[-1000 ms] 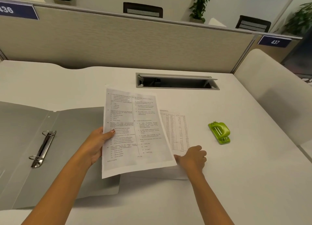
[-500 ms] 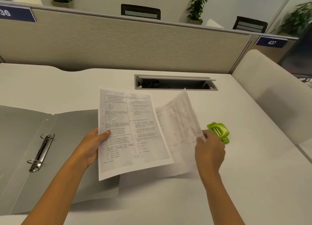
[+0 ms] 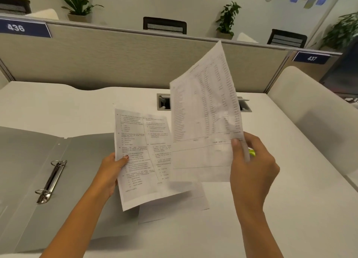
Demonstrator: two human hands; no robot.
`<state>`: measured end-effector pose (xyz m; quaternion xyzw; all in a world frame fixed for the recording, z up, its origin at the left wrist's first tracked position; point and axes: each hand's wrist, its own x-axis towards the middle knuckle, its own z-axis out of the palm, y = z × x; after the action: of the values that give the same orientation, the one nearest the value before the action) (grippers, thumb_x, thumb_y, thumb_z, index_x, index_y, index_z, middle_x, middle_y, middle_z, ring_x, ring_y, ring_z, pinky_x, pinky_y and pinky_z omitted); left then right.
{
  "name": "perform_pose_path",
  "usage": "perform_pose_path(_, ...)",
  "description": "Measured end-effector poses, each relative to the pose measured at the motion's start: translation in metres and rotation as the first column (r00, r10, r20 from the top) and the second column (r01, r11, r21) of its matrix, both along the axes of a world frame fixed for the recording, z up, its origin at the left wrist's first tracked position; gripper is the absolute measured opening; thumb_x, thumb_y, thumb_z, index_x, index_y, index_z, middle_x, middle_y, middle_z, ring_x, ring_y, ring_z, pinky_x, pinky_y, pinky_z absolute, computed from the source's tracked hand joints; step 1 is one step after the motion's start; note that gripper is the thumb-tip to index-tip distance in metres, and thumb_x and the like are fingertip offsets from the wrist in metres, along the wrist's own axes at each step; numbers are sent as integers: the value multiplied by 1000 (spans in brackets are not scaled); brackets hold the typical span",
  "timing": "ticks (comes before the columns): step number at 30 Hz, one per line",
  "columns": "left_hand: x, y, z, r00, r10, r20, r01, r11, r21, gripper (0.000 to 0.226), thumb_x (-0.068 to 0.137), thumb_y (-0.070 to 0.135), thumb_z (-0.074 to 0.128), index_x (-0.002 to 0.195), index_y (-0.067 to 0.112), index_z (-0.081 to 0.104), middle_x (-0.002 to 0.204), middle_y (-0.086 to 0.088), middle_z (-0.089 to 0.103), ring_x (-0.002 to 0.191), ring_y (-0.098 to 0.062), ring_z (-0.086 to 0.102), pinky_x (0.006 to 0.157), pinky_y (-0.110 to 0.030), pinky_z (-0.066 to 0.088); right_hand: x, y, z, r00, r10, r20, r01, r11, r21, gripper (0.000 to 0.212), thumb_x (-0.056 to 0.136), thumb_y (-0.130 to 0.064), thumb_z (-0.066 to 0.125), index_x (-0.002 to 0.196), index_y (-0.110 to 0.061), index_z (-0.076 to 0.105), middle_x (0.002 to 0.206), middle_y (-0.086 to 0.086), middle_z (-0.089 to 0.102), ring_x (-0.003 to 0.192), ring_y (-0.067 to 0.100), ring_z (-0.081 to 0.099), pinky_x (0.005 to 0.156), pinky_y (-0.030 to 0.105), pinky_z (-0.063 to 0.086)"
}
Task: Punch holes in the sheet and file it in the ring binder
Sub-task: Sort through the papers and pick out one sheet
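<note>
**Q:** What are the hands doing?

**A:** The left hand (image 3: pixel 112 172) pinches the left edge of a printed question sheet (image 3: pixel 143 157), thumb on top and fingers underneath, holding it tilted just above the worktop (image 3: pixel 271 209). The right hand (image 3: pixel 251 160) pinches the lower right corner of a second sheet (image 3: pixel 205 122), a page of tabled figures, thumb pressed on the front. That sheet stands raised, nearly upright, its top corner reaching up in front of the partition (image 3: pixel 116 60).

**Q:** Do the two sheets touch?

**A:** The raised sheet overlaps the right side of the question sheet from the camera's side; I cannot tell whether they touch.

**Q:** Is anything beneath them?

**A:** More white paper (image 3: pixel 174 207) lies flat on the worktop under the question sheet.

**Q:** Where is the binder?

**A:** The grey ring binder (image 3: pixel 29 151) lies open on the worktop to the left, its metal rings (image 3: pixel 50 182) closed, with nothing on them. Its right cover runs under the left forearm and the question sheet.

**Q:** And the hole punch?

**A:** Only a sliver of the green punch (image 3: pixel 251 152) shows, just behind the right hand's fingers.

**Q:** What lies farther out?

**A:** A cable slot (image 3: pixel 164 102) is set into the worktop behind the raised sheet. The partition carries blue plates reading 436 (image 3: pixel 16 27) and 437 (image 3: pixel 311 58). Potted plants (image 3: pixel 228 19) and chair backs (image 3: pixel 164 25) stand beyond it.
</note>
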<state>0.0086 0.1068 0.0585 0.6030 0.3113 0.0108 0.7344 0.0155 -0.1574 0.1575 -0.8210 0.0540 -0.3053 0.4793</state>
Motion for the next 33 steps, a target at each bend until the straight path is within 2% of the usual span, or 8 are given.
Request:
perform_pose_path(4,-3,-3,1,999,-45,6,45,998,-51,19,95,8,53,113,10,61,109,-13,69,97,-31,66,86,-48,52,11,0,-18,962,190,-195,-127,947,294,10,88,-20,67,96,-26,69,88,-13,68,89,9,65,65,12,50)
perform_pose_path(8,-8,-8,5,992,-120,49,123,990,-73,26,90,12,60,116,9,64,105,-11,73,95,-29,70,80,-44,56,18,4,-47,899,293,-327,-151,906,395,16,86,-19,70,101,-21,71,97,-7,72,95,13,67,76,27,53)
perform_pose_path(12,-9,-12,7,989,-126,81,136,984,-120,25,91,16,57,115,9,65,106,-12,73,93,-29,71,74,-40,58,20,8,-62,865,296,-405,-147,921,360,18,86,-20,69,104,-21,70,101,-7,72,97,13,66,80,26,54)
perform_pose_path(14,-9,-15,7,991,-103,91,116,981,-158,25,94,17,53,115,10,65,106,-12,73,93,-29,70,76,-41,57,18,10,-65,874,260,-410,-159,951,265,18,89,-20,66,106,-21,69,98,-9,69,91,7,64,68,8,46)
perform_pose_path(17,-9,-18,8,993,-74,92,91,976,-198,25,96,13,48,114,15,65,105,-10,73,91,-28,69,75,-41,56,15,14,-69,889,222,-400,-175,973,150,18,93,-23,60,109,-19,67,100,-8,66,85,5,58,56,3,39)
perform_pose_path(24,-11,-18,9,994,-8,110,34,972,-233,30,96,6,40,109,16,66,100,-8,73,80,-25,70,63,-36,56,19,15,-78,827,332,-454,-205,929,307,16,96,-30,54,106,-22,65,105,-10,66,96,9,62,69,11,46)
perform_pose_path(28,-11,-20,10,988,43,147,11,939,-343,35,101,30,36,96,16,68,84,-5,75,68,-24,72,60,-36,54,18,11,-80,798,387,-462,-202,894,400,9,91,-26,63,91,-25,72,90,-11,75,92,13,69,84,32,55)
perform_pose_path(33,-10,-20,15,984,-4,180,64,942,-329,38,95,49,42,113,25,66,107,-6,73,94,-29,71,67,-40,58,15,14,-79,795,387,-467,-214,899,381,16,89,-19,65,99,-31,67,96,-8,76,90,13,71,83,40,58)
